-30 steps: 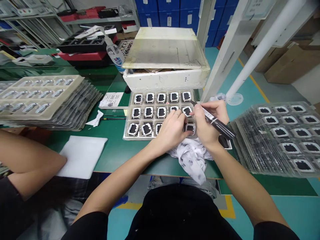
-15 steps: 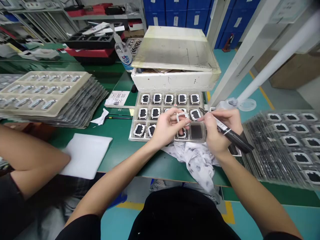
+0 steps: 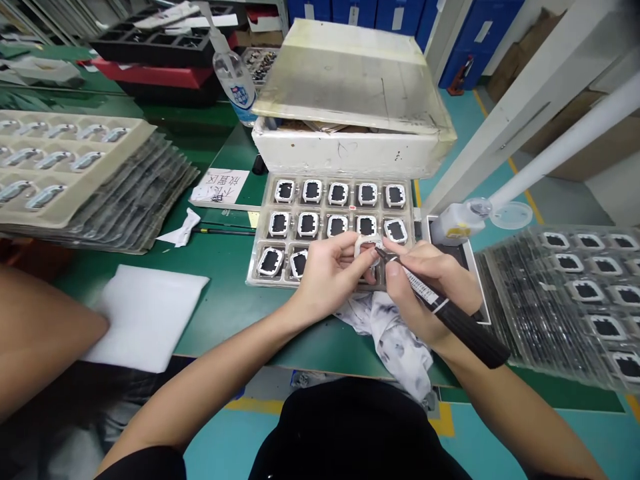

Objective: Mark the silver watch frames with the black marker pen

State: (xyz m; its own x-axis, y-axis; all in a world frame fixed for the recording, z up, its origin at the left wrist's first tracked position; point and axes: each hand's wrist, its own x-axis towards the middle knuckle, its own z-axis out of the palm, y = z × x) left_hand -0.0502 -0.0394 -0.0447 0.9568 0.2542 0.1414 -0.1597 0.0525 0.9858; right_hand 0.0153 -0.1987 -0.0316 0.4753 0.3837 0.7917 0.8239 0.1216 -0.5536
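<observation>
Between the thumb and fingers of my left hand (image 3: 333,270) is a small silvery watch-case frame (image 3: 364,245), held above the front of a clear plastic tray (image 3: 255,272). My right hand (image 3: 430,280) grips a black marker pen (image 3: 450,320) with a white label. The pen's tip meets or nearly meets the frame; my fingers partly hide the spot. Rows of similar frames with dark middles, such as one watch-case frame (image 3: 339,194), sit in the tray's pockets. A spotted white cloth (image 3: 395,340) lies in front of the tray.
Stacked trays stand at left (image 3: 120,193) and right (image 3: 520,313). Behind the work tray sits a white foam box (image 3: 345,150), beside a pump bottle (image 3: 235,83). White foam sheets (image 3: 150,313) lie near another person's arm (image 3: 45,340). A post (image 3: 505,133) rises at right.
My right hand has brought the marker tip left and down to the frame in my left hand. The camera view has shifted slightly closer and downward.
</observation>
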